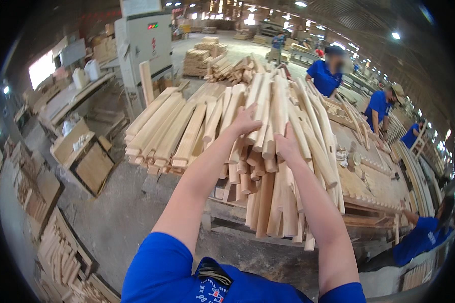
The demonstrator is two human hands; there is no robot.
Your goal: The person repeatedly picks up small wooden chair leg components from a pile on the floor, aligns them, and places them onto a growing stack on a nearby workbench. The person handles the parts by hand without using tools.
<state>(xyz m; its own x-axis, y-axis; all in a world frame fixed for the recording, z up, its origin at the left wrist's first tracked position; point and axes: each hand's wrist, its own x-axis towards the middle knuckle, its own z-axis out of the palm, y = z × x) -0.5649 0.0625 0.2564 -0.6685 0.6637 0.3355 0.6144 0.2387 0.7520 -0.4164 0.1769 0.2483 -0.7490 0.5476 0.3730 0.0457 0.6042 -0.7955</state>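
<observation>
A large heap of pale wooden legs (316, 146), rounded at the ends, lies in front of me, several jutting toward me over the edge. My left hand (246, 121) rests on top of the heap with its fingers spread over the wood. To its right, my right hand (286, 145) touches the legs with a finger and thumb stretched apart; its other fingers are partly hidden. A few wooden legs (268, 131) lie between my two hands. Flat, squarer wooden bars (162, 131) are stacked at the left of the heap.
A wooden worktable (364, 182) stands to the right, with people in blue shirts (324, 78) along its far side. Another person (422, 240) is at the lower right. A grey cabinet (149, 45) rises behind the stack. A wooden box (83, 161) sits at left.
</observation>
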